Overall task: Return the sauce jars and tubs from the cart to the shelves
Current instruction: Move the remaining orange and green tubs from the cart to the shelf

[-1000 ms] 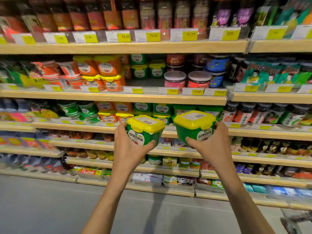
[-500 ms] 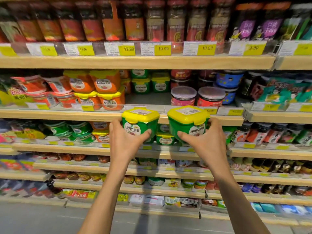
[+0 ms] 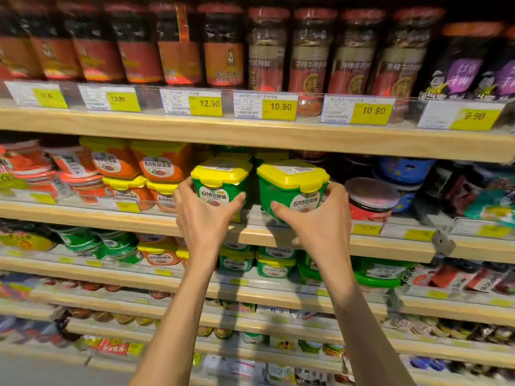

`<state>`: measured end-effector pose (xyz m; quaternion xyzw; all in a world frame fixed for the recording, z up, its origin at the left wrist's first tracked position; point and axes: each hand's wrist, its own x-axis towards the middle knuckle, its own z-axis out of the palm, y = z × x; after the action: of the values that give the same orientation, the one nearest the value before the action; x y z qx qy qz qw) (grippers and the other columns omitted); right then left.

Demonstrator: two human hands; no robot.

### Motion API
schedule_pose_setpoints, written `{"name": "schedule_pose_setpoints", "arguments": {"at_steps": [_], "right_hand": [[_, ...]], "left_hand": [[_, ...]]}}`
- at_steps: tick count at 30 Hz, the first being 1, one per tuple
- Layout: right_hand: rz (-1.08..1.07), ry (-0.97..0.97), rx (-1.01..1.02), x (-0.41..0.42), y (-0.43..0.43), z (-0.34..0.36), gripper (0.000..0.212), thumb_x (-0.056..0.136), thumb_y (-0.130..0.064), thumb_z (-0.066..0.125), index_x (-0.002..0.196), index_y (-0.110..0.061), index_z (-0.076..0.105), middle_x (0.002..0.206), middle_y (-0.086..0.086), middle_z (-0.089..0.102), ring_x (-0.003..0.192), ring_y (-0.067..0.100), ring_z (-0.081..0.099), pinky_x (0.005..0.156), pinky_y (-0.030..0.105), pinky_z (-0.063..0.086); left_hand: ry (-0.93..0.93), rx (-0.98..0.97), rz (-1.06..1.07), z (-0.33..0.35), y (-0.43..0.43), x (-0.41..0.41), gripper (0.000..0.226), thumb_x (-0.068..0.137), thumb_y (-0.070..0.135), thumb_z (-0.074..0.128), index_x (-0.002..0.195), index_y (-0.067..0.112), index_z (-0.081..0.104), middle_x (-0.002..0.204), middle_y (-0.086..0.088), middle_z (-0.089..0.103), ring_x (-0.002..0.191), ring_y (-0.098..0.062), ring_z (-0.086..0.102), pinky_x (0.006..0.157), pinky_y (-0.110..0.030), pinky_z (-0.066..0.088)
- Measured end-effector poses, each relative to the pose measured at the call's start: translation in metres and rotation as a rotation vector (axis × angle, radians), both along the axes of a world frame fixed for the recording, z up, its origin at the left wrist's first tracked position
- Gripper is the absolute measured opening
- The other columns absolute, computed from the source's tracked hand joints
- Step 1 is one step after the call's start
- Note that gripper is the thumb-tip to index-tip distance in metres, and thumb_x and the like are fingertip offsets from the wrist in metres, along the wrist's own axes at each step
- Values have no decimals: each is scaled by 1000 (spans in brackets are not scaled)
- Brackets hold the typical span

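I hold two green sauce tubs with yellow lids up at the second shelf. My left hand [image 3: 203,215] grips the left tub [image 3: 220,182] from below and the sides. My right hand [image 3: 320,221] grips the right tub [image 3: 292,188], which tilts a little to the left. Both tubs hover over the front edge of the wooden shelf [image 3: 278,238], in a gap between orange tubs and red-lidded jars. More green tubs with yellow lids stand deeper in that gap, mostly hidden behind the two I hold.
Orange tubs with yellow lids [image 3: 161,168] are stacked left of the gap. A clear-lidded red jar [image 3: 370,199] and blue tubs [image 3: 404,168] stand to the right. Tall sauce jars [image 3: 267,48] fill the shelf above. Lower shelves carry more green tubs [image 3: 276,266]. No cart is in view.
Both hands have risen and gone forward with the tubs, from below the second shelf up to its front edge. The shelves look closer.
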<state>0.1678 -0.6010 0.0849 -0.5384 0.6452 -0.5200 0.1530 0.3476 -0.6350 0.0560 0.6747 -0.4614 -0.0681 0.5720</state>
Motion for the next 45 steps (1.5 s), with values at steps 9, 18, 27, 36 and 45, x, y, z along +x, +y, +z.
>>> {"name": "schedule_pose_setpoints", "arguments": {"at_steps": [9,18,27,36,45], "right_hand": [[-65,62,-18,25,-21,-3,86,59,-57,87,122,-17,45,112,-5,43,112,16,52,83,27,41],[-101,77,-58,45,-36,-15,89,62,-51,88,129,-12,45,116,-2,42,107,7,42,76,16,32],[-231,183,-64,63,-50,-28,96,64,-56,85,136,-8,42,125,6,47,121,23,46,91,38,50],[-399,108,-186,83,-54,-48,95,62,-51,89,135,-4,50,122,8,58,109,24,61,79,26,48],[-468,167,-178,94,-65,-50,88,64,-55,86,127,-1,55,117,9,61,100,25,65,71,27,49]], "left_hand": [[-93,43,68,-8,-33,-1,102,62,56,87,136,3,43,130,-12,50,115,-32,55,89,-44,47],[-247,138,114,-20,-34,0,103,64,65,81,138,6,41,126,-13,50,104,-37,61,70,-44,50],[-485,245,181,-22,-33,5,101,68,73,72,135,2,45,122,-19,56,112,-37,48,88,-48,40],[-471,289,28,-19,-28,20,96,77,65,70,143,3,39,133,-18,51,123,-35,44,99,-45,40],[-457,323,-16,-20,-28,37,81,83,69,61,139,11,50,128,-9,63,116,-32,54,85,-44,45]]}}
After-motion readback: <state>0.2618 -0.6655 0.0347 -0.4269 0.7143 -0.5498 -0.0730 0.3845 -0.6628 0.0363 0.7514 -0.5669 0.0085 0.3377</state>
